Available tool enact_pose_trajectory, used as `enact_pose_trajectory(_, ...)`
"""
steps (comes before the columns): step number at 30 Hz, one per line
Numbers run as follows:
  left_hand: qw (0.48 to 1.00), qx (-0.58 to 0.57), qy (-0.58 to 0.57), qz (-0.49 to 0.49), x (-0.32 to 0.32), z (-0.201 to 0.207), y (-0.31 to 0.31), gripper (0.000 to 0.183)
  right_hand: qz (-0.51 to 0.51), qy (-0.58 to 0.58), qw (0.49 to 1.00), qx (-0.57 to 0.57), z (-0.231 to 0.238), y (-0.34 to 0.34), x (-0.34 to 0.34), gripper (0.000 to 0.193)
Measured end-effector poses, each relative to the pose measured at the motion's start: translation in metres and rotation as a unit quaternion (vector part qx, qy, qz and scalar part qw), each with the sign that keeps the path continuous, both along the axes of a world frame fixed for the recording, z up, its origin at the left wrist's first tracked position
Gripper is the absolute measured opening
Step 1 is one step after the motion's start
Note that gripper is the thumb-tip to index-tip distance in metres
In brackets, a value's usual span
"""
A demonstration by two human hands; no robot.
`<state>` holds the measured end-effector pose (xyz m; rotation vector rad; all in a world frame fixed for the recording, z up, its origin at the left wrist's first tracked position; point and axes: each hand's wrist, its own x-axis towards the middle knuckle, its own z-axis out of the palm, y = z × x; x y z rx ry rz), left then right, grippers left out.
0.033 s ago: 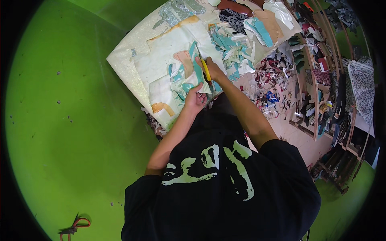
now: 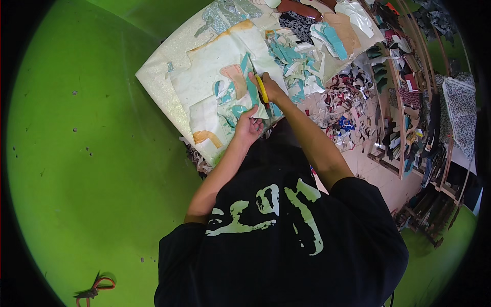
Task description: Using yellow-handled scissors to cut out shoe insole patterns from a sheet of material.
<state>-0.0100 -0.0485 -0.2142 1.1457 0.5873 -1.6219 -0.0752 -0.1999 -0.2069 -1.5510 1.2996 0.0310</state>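
Observation:
My right hand (image 2: 272, 89) is closed round a pair of yellow-handled scissors (image 2: 261, 88). The scissors' blades lie beside a teal piece of sheet material (image 2: 251, 91), and I cannot tell how far apart they are. My left hand (image 2: 248, 128) pinches the near end of that teal piece, its pale underside turned up. Just left of the piece lies a tan, curved pattern shape (image 2: 233, 79). Around it are teal offcuts (image 2: 238, 110) on a large white sheet (image 2: 204, 71) covering the table.
More teal scraps (image 2: 294, 59) are heaped right of my right hand. Brown and dark material pieces (image 2: 299, 9) lie at the table's far side. Offcuts (image 2: 348, 102) litter the floor, beside a loaded wooden rack (image 2: 401, 112). A green wall (image 2: 92, 179) stands at left.

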Motion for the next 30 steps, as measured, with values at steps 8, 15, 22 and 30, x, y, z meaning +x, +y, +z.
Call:
enact_pose_trajectory(8, 1.0, -0.008, 0.01, 0.005, 0.005, -0.002, -0.001, 0.027, 0.014, -0.006, 0.999, -0.037, -0.007, 0.001, -0.001, 0.099)
enact_pose_trajectory(15, 1.0, -0.008, 0.009, 0.017, 0.009, -0.005, 0.0, 0.029, 0.018, 0.009, 0.999, 0.037, -0.002, 0.014, -0.008, 0.106)
enact_pose_trajectory(22, 1.0, -0.014, 0.015, 0.017, 0.008, -0.007, 0.002, 0.03, -0.012, -0.004, 1.0, 0.024, -0.013, 0.012, -0.004, 0.107)
enact_pose_trajectory(30, 0.999, -0.02, 0.026, 0.012, 0.01, -0.012, 0.005, 0.027, -0.007, -0.017, 1.0, -0.014, -0.01, 0.011, -0.004, 0.092)
